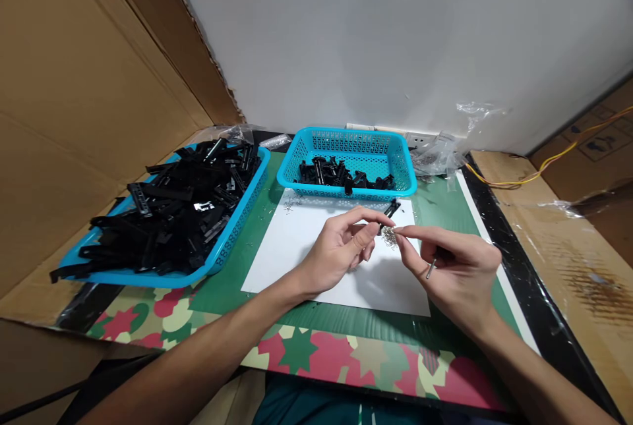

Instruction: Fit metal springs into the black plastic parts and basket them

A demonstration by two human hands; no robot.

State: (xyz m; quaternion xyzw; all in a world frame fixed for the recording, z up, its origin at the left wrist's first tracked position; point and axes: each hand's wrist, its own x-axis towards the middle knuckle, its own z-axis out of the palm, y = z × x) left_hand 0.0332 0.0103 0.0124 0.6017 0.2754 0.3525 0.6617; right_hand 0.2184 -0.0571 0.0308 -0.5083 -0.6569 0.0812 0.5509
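My left hand (pixel 341 244) is closed around a slim black plastic part (pixel 392 208), which pokes out past the index finger; most of it is hidden. My right hand (pixel 452 263) has thumb and index finger pinched together close to the left fingertips. Whatever is in that pinch is too small to make out. Tucked under the curled fingers of the same hand is a thin metal rod (pixel 431 269), with one end showing. A small heap of tiny shiny metal pieces (pixel 389 236) lies on the white sheet (pixel 281 260) between and just beyond both hands.
A blue basket (pixel 242 204) at left is heaped with black plastic parts (pixel 173 207). Another blue basket (pixel 346 132) behind the sheet holds fewer parts. Clear plastic bags (pixel 440 156) lie at back right. Cardboard walls (pixel 89 69) flank the table; yellow wires (pixel 548 161) run along the right.
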